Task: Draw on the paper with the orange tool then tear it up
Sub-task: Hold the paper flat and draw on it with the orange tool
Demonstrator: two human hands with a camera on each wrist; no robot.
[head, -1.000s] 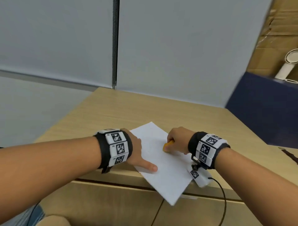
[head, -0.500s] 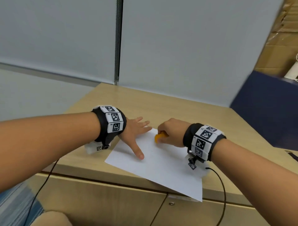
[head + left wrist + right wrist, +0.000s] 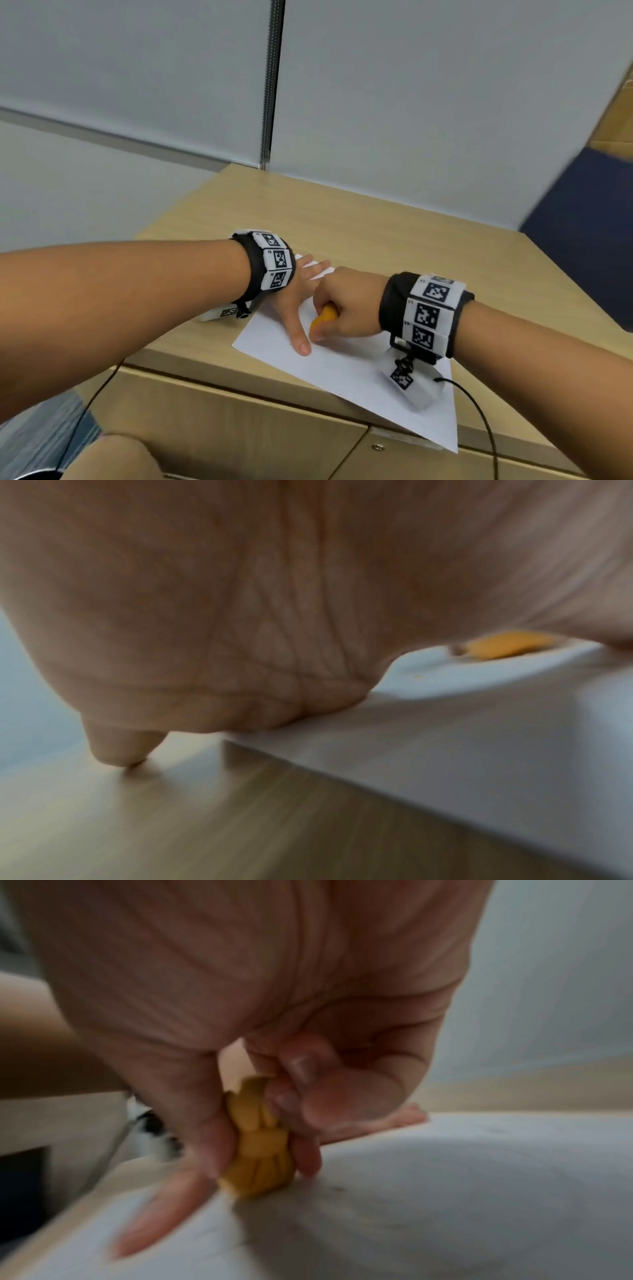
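Two hands meet on the white paper [image 3: 359,377], which lies on the table [image 3: 342,222] with one corner past the front edge. The left hand [image 3: 294,301] presses it flat, fingers spread.

Left wrist view: the palm sits on the sheet's edge.

Right wrist view: the right hand [image 3: 274,974] has its fingers [image 3: 301,1069] clenched round the orange tool [image 3: 260,1148], whose end touches the paper.

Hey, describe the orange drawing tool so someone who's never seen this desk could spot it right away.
On the wooden desk lies a white sheet of paper overhanging the near edge. The right hand on it grips a stubby tool, tip on the sheet. It is the only orange thing there.
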